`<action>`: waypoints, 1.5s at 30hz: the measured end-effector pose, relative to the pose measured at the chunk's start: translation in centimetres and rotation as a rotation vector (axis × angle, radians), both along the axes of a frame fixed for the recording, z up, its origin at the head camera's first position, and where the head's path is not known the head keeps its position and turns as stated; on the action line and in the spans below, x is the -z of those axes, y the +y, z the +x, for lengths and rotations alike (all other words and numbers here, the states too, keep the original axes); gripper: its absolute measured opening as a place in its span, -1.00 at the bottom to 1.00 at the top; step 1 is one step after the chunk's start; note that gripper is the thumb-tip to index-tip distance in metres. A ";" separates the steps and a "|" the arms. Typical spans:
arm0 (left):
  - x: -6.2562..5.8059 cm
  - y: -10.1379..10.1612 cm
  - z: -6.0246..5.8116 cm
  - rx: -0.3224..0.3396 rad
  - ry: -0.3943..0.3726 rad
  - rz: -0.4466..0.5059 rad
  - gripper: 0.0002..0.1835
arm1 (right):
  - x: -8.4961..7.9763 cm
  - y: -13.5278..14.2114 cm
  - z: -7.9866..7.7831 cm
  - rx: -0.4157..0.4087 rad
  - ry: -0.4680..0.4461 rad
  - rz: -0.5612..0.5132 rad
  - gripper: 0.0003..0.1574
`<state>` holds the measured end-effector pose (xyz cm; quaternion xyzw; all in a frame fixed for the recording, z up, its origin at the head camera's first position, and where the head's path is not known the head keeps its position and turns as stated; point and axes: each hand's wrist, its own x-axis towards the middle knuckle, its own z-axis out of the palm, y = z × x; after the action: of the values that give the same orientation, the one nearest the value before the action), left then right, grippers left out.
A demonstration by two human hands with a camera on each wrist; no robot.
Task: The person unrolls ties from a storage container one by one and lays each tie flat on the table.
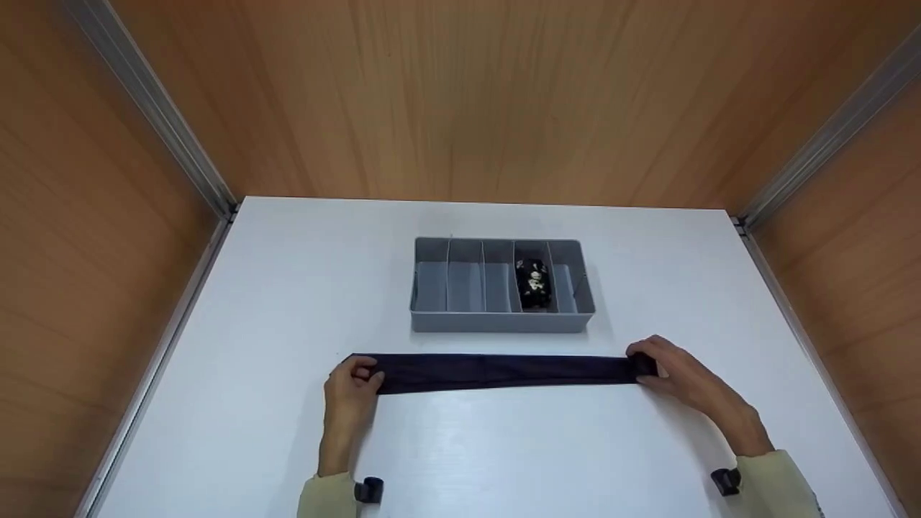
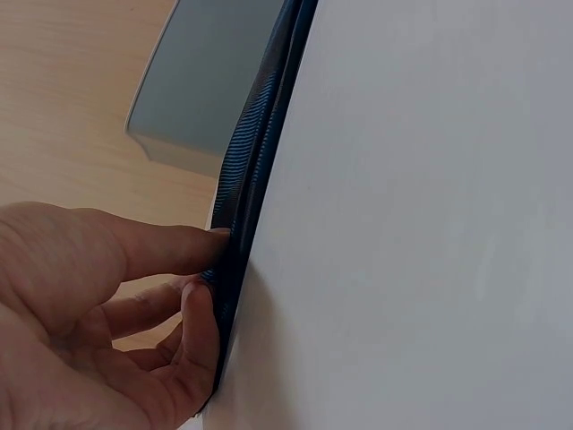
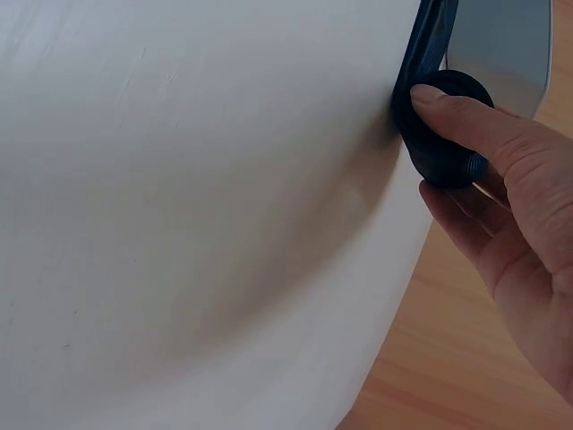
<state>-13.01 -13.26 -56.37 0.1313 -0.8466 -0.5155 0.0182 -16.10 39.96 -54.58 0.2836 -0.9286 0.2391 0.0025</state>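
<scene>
While a dark strip of cloth (image 1: 496, 370) is lying lengthwise across the lower middle of the head view, the left hand (image 1: 349, 403) is pinching its end at lower left, and the right hand (image 1: 687, 374) is holding a rolled end (image 1: 644, 365) at lower right. Above the strip, a gray tray (image 1: 496, 322) with five compartments is standing on a white table (image 1: 230, 403), and a black patterned bundle (image 1: 534, 282) is sitting in the fourth compartment from the left. Wooden panels (image 1: 468, 101) are filling the top and sides of the frame. In the left wrist view, the left hand is occupying the lower left, its fingertips closing narrowly on the cloth, which is showing bluish ribs and running up to the top edge; the tray is appearing at upper left. In the right wrist view, the right hand is gripping the roll at upper right between thumb and fingers, the flat cloth is rising from it to the top edge, and a soft shadow (image 3: 295, 242) is crossing the table.
</scene>
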 end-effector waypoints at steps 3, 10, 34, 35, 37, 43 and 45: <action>0.0 0.0 0.0 -0.003 -0.005 0.001 -0.78 | 0.0 0.1 0.1 0.013 0.002 0.017 -0.41; 0.2 0.0 -0.1 -0.004 -0.014 0.005 -0.77 | 0.1 0.3 0.1 0.007 0.028 0.034 -0.39; 0.1 -0.1 -0.1 0.002 -0.005 -0.005 -0.77 | -0.1 1.8 0.8 0.053 0.015 0.029 -0.41; 0.1 0.0 -0.1 0.001 -0.005 -0.005 -0.77 | -0.1 1.8 0.8 0.057 0.016 0.034 -0.41; 0.1 -0.1 -0.1 -0.001 -0.004 -0.006 -0.77 | -0.1 1.9 0.8 0.062 0.020 0.037 -0.41; 0.2 -0.1 -0.1 -0.003 -0.002 -0.007 -0.77 | 0.0 2.3 0.8 0.043 0.043 0.015 -0.40; 0.2 -0.1 -0.1 -0.004 -0.003 -0.011 -0.77 | 0.0 2.4 0.9 0.035 0.055 0.003 -0.40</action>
<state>-13.15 -13.35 -56.55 0.1335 -0.8492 -0.5106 0.0187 -15.24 42.39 -54.59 0.2740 -0.9333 0.2299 0.0317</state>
